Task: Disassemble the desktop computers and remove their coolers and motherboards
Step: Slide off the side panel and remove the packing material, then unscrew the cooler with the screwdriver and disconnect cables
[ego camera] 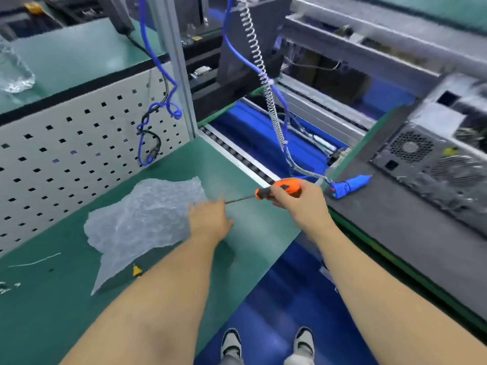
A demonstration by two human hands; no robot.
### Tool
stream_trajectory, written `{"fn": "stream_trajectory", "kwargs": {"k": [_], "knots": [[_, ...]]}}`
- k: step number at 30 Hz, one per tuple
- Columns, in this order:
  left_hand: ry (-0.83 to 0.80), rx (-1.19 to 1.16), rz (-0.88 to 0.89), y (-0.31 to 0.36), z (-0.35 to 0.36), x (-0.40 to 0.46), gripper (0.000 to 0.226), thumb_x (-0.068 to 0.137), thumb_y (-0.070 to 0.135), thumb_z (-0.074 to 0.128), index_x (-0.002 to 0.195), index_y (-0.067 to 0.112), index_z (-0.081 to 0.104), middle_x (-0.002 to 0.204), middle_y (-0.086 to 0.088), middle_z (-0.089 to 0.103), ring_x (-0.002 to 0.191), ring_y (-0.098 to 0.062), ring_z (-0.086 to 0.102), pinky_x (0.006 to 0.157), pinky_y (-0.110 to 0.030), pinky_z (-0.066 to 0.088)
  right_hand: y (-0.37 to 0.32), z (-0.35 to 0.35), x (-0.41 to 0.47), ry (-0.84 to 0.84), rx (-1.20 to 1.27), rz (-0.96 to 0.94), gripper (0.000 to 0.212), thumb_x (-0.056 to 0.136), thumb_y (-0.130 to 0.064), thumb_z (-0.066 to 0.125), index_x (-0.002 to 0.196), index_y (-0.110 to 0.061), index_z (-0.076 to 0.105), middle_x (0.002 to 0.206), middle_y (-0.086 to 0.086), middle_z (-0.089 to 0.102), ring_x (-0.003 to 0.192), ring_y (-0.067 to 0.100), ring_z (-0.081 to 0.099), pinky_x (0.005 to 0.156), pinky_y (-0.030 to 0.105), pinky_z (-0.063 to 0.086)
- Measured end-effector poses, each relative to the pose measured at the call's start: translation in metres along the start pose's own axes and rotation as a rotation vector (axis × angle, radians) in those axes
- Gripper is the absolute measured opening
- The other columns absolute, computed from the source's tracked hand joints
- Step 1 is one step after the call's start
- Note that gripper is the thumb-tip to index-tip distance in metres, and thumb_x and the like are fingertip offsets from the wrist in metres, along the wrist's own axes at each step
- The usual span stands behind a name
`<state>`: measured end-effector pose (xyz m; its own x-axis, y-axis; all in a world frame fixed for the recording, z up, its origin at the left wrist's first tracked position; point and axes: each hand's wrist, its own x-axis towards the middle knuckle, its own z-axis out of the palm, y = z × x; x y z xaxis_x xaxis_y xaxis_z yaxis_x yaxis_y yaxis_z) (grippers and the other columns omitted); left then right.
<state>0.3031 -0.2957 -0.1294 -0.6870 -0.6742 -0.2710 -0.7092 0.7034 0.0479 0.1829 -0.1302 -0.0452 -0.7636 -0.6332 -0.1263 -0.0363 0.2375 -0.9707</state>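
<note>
I see my right hand (297,204) wrapped around the orange and black handle of a screwdriver (274,192), fingers curled tight on it above the right edge of the green bench (52,299). The thin metal shaft runs left from the handle, and its tip reaches my left hand (209,219). That hand hovers palm down over the bench, just beside the right edge of a crumpled clear plastic sheet (139,222); whether its fingers pinch the shaft tip I cannot tell, since they are blurred. The desktop computer (432,167) sits well apart from both hands, on the grey surface (390,222) to my right, its rear panel with 2 round fan grilles facing me. A blue power tool (350,186) lies on that grey surface near its left edge, between my right hand and the computer, hanging from a coiled cable (261,75).
</note>
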Motion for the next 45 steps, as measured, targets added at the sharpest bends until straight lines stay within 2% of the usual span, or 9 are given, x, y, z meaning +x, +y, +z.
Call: {"fn": "stream_trajectory", "kwargs": {"k": [3,6,10,15,21,25,32,37,45], "knots": [[-0.071,0.083,-0.025,0.007,-0.001,0.006,0.045,0.089,0.056,0.056,0.122,0.024,0.056,0.122,-0.003,0.061,0.12,-0.027,0.051,0.099,-0.038,0.036,-0.007,-0.026,-0.009,0.057,0.098,-0.003,0.021,0.092,-0.023,0.068,0.094,-0.001,0.068,0.09,0.013,0.076,0.088,0.026,0.074,0.084,0.046,0.06],[0.035,-0.047,0.384,0.04,-0.001,0.003,0.041,0.09,0.053,0.054,0.12,0.025,0.056,0.115,0.0,0.059,0.113,-0.025,0.052,0.092,-0.036,0.041,-0.011,-0.046,-0.019,0.17,0.164,-0.068,0.026,0.094,-0.025,0.064,0.091,0.001,0.063,0.081,0.013,0.075,0.076,0.028,0.074,0.069,0.039,0.061],[-0.065,-0.227,0.534,0.099,-0.008,-0.011,0.038,0.097,0.053,0.042,0.081,0.021,0.053,0.08,0.001,0.06,0.082,-0.027,0.057,0.065,-0.032,0.04,-0.016,-0.085,-0.022,0.527,0.151,-0.117,0.04,0.088,-0.043,0.063,0.069,-0.009,0.057,0.058,0.006,0.067,0.046,0.017,0.062,0.046,0.024,0.049],[-0.113,-0.34,0.721,0.181,-0.018,-0.025,0.046,0.103,0.049,0.037,0.067,0.02,0.039,0.073,-0.003,0.055,0.08,-0.034,0.054,0.064,-0.037,0.038,-0.006,-0.183,-0.028,0.904,0.303,-0.011,0.041,0.093,-0.051,0.058,0.071,-0.017,0.057,0.055,-0.001,0.062,0.042,0.017,0.06,0.038,0.022,0.042],[-0.357,-0.478,0.943,0.338,-0.056,-0.062,0.052,0.103,0.052,0.036,0.071,0.013,0.05,0.071,-0.004,0.057,0.079,-0.032,0.056,0.071,-0.04,0.045,0.014,-0.303,-0.067,0.939,0.406,0.065,0.007,0.099,-0.029,0.058,0.095,-0.024,0.055,0.067,0.001,0.067,0.058,0.016,0.065,0.052,0.028,0.051],[-0.134,-0.45,1.109,0.429,-0.09,-0.076,0.059,0.093,0.067,0.027,0.063,0.018,0.043,0.06,0.002,0.05,0.069,-0.026,0.05,0.057,-0.036,0.033,0.015,-0.384,-0.07,1.036,0.445,0.05,0.018,0.102,-0.024,0.051,0.084,-0.019,0.051,0.056,0.001,0.044,0.044,0.018,0.045,0.045,0.03,0.049],[0.444,-0.561,0.902,0.528,-0.139,0.0,0.019,0.095,0.029,0.052,0.088,0.015,0.063,0.083,-0.001,0.064,0.083,-0.024,0.054,0.071,-0.042,0.048,0.027,-0.526,-0.038,0.955,0.176,0.228,0.019,0.092,-0.016,0.059,0.077,-0.02,0.048,0.063,0.005,0.035,0.037,0.01,0.023,0.04,0.017,0.019],[0.45,-0.304,0.627,0.532,-0.133,0.066,0.049,0.091,0.032,0.057,0.138,0.017,0.049,0.133,-0.012,0.053,0.121,-0.034,0.045,0.101,-0.048,0.039,0.036,-0.562,0.007,0.793,-0.286,0.4,0.022,0.087,-0.02,0.066,0.072,-0.011,0.052,0.063,0.005,0.048,0.051,0.021,0.04,0.05,0.027,0.031],[0.304,-0.152,0.32,0.523,-0.137,0.122,0.071,0.096,0.043,0.044,0.158,0.023,0.016,0.161,-0.018,0.019,0.145,-0.04,0.02,0.115,-0.053,0.021,0.041,-0.57,0.031,0.755,-0.578,0.515,0.031,0.087,-0.033,0.069,0.092,-0.006,0.055,0.088,0.01,0.061,0.078,0.029,0.056,0.063,0.032,0.042]]}}
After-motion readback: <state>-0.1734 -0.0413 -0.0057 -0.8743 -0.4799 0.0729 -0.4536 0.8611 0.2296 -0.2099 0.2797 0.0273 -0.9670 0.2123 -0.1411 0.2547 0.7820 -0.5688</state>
